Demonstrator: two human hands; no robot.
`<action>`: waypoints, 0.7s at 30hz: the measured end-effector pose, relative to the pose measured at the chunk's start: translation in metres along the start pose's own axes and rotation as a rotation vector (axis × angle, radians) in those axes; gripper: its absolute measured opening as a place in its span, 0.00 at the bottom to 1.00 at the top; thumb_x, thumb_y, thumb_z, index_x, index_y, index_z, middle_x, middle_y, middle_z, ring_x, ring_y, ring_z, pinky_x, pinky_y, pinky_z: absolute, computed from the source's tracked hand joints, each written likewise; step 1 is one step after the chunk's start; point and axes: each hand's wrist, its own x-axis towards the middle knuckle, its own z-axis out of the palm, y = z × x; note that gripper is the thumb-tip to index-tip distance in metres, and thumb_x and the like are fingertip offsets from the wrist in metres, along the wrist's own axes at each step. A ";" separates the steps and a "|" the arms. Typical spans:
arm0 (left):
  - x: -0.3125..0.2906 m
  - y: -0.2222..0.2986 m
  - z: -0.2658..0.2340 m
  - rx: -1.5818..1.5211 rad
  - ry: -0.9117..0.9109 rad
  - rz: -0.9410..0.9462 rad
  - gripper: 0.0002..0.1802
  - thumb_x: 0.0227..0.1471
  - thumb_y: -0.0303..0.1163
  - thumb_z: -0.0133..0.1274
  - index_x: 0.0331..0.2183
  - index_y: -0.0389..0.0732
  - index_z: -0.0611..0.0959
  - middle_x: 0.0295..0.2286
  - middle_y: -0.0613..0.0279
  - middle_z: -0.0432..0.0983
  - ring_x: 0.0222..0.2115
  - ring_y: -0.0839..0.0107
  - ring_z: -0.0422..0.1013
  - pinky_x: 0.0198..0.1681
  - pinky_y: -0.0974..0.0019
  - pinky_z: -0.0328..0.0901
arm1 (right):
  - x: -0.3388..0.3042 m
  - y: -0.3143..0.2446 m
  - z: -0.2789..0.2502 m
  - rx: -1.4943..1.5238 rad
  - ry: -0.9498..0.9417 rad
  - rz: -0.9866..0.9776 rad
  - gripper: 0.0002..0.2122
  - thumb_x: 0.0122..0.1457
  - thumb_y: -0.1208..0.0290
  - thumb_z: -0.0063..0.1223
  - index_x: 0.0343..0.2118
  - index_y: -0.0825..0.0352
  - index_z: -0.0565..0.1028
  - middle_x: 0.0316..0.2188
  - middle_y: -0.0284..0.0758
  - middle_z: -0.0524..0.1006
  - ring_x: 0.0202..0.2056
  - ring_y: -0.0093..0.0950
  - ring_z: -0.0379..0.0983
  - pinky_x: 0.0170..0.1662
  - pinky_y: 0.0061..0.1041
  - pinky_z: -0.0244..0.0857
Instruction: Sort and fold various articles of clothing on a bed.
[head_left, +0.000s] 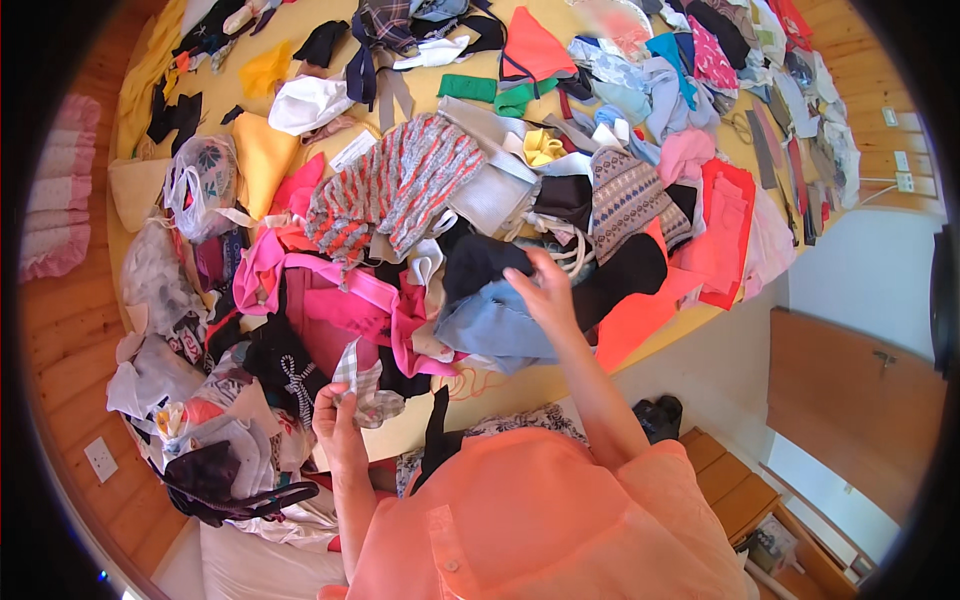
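My left hand (pixel 340 425) is closed on the edge of a grey-and-white checked fabric scrap (pixel 366 385), which hangs from the fingers at the table's near edge. Over the heap, my right hand (pixel 545 297) is stretched out with thumb and fingers apart and nothing visible between them. Just under and beside it lie a light-blue cloth (pixel 490 325) and a black cloth (pixel 480 262); whether the fingertips touch them I cannot tell. A pink strip of fabric (pixel 345 290) runs left of the blue cloth. Behind it rests a grey-and-red striped knit piece (pixel 400 180).
Fabric scraps of many colours cover the yellowish table (pixel 640 352). Plastic bags (pixel 200 190) and a dark bag (pixel 215 475) sit along the left. A patterned knit piece (pixel 625 195) and coral cloth (pixel 725 230) lie to the right. Scissors (pixel 740 127) rest farther back.
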 end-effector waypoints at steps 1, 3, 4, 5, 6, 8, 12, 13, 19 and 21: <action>0.000 0.002 0.002 -0.003 0.000 -0.005 0.07 0.44 0.21 0.44 0.31 0.39 0.69 0.27 0.63 0.68 0.25 0.76 0.66 0.26 0.75 0.63 | -0.011 -0.011 -0.003 0.522 -0.019 0.200 0.16 0.42 0.73 0.54 0.35 0.72 0.67 0.32 0.35 0.70 0.33 0.28 0.67 0.40 0.27 0.59; 0.001 0.002 0.004 -0.010 0.003 -0.004 0.07 0.44 0.21 0.44 0.31 0.39 0.69 0.26 0.62 0.68 0.24 0.77 0.66 0.25 0.76 0.63 | -0.025 -0.025 -0.024 0.778 -0.059 0.340 0.18 0.46 0.75 0.47 0.41 0.75 0.63 0.38 0.38 0.69 0.39 0.28 0.66 0.43 0.27 0.59; 0.001 0.002 0.006 -0.015 0.005 -0.002 0.07 0.44 0.20 0.43 0.31 0.38 0.69 0.25 0.62 0.68 0.23 0.77 0.67 0.25 0.77 0.62 | -0.030 -0.032 -0.028 0.931 -0.047 0.372 0.19 0.46 0.75 0.44 0.43 0.75 0.62 0.39 0.39 0.68 0.40 0.30 0.66 0.43 0.28 0.59; 0.002 0.001 0.004 -0.026 0.007 -0.008 0.07 0.44 0.20 0.43 0.30 0.38 0.69 0.25 0.63 0.68 0.22 0.78 0.66 0.24 0.77 0.62 | -0.034 -0.033 -0.032 0.968 -0.051 0.377 0.19 0.45 0.73 0.44 0.42 0.73 0.63 0.39 0.39 0.69 0.41 0.31 0.66 0.43 0.29 0.59; 0.001 0.002 0.005 -0.027 0.007 -0.010 0.07 0.44 0.20 0.43 0.30 0.38 0.69 0.25 0.63 0.68 0.22 0.78 0.66 0.24 0.77 0.62 | -0.038 -0.031 -0.036 0.966 -0.050 0.378 0.19 0.45 0.73 0.44 0.42 0.73 0.63 0.39 0.39 0.69 0.41 0.31 0.66 0.43 0.29 0.59; -0.002 0.004 0.006 -0.040 -0.006 0.014 0.07 0.44 0.20 0.44 0.30 0.38 0.69 0.25 0.64 0.67 0.22 0.79 0.65 0.24 0.78 0.62 | -0.046 -0.022 -0.045 1.077 -0.048 0.464 0.18 0.44 0.71 0.45 0.41 0.71 0.65 0.39 0.38 0.69 0.41 0.32 0.66 0.43 0.29 0.60; -0.008 0.005 0.004 -0.051 -0.004 0.029 0.06 0.44 0.21 0.44 0.30 0.39 0.69 0.26 0.64 0.68 0.24 0.79 0.65 0.24 0.78 0.61 | -0.057 -0.009 -0.052 1.095 0.077 0.503 0.17 0.44 0.70 0.46 0.39 0.68 0.66 0.38 0.36 0.70 0.41 0.31 0.66 0.42 0.28 0.60; -0.009 0.004 0.002 -0.052 -0.002 0.029 0.06 0.44 0.21 0.44 0.30 0.39 0.69 0.26 0.64 0.68 0.24 0.79 0.65 0.24 0.78 0.61 | -0.060 -0.009 -0.055 1.088 0.120 0.518 0.16 0.44 0.70 0.45 0.39 0.68 0.67 0.38 0.36 0.70 0.40 0.30 0.67 0.40 0.27 0.61; -0.015 -0.002 -0.005 -0.064 -0.008 0.046 0.07 0.44 0.21 0.44 0.31 0.38 0.69 0.28 0.62 0.69 0.26 0.77 0.66 0.27 0.76 0.62 | -0.079 0.000 -0.076 1.055 0.232 0.556 0.15 0.47 0.68 0.45 0.39 0.66 0.67 0.38 0.35 0.70 0.39 0.28 0.67 0.39 0.25 0.62; -0.016 -0.001 -0.004 -0.058 -0.008 0.037 0.07 0.44 0.21 0.44 0.31 0.38 0.69 0.27 0.62 0.69 0.26 0.76 0.66 0.28 0.76 0.62 | -0.086 0.007 -0.084 1.042 0.262 0.561 0.15 0.47 0.67 0.45 0.38 0.66 0.67 0.38 0.35 0.70 0.39 0.28 0.67 0.39 0.26 0.62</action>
